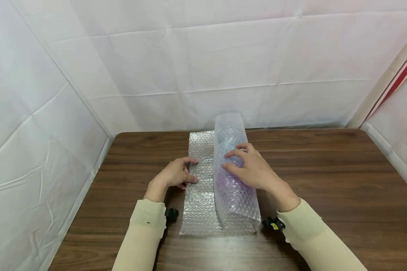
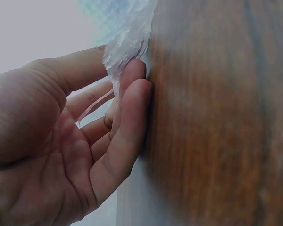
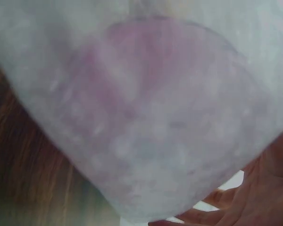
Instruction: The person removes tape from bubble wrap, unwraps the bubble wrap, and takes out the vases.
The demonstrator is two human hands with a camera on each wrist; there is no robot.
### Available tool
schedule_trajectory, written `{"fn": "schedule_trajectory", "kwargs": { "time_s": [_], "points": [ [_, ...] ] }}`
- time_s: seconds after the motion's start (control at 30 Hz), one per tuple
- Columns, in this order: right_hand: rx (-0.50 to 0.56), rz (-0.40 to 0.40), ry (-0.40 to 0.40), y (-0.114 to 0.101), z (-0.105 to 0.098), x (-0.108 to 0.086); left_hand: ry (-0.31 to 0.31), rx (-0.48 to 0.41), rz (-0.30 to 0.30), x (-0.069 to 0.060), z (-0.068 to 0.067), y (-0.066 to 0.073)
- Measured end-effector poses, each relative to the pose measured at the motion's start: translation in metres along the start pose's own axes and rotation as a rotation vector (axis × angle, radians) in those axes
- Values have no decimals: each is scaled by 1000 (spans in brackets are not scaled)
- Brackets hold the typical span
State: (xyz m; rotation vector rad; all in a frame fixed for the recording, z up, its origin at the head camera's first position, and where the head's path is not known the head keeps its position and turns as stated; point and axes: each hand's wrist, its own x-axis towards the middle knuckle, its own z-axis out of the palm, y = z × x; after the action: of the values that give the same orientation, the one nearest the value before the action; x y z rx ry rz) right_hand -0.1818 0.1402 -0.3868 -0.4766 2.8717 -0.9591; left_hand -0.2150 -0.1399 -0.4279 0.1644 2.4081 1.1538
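Observation:
A sheet of clear bubble wrap (image 1: 200,212) lies on the table, its right part folded over a rounded object (image 1: 235,186) that shows blue and purple through the plastic. What this object is cannot be made out; in the right wrist view it is a blurred pink round shape (image 3: 155,61). At the sheet's left edge my left hand (image 1: 173,174) pinches the wrap, thumb on one side and fingertips on the other, low against the wood in the left wrist view. My right hand (image 1: 256,169) rests on the wrapped bundle from the right, fingers spread and slightly bent.
The dark wood table (image 1: 325,177) extends to both sides of the wrap. White sheeting (image 1: 224,56) hangs behind the table and along its left and right sides. The far end of the bundle reaches past the table's back edge in the head view.

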Motion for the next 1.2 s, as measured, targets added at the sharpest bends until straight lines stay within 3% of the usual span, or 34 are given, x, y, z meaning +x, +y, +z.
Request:
{"fn": "schedule_trajectory", "kwargs": {
  "time_s": [0.37, 1.2],
  "points": [
    [-71, 127, 2, -19, 6, 3, 4, -10, 0, 3, 3, -1],
    [-68, 152, 38, -19, 9, 5, 0, -10, 8, 5, 1, 3]
  ]
}}
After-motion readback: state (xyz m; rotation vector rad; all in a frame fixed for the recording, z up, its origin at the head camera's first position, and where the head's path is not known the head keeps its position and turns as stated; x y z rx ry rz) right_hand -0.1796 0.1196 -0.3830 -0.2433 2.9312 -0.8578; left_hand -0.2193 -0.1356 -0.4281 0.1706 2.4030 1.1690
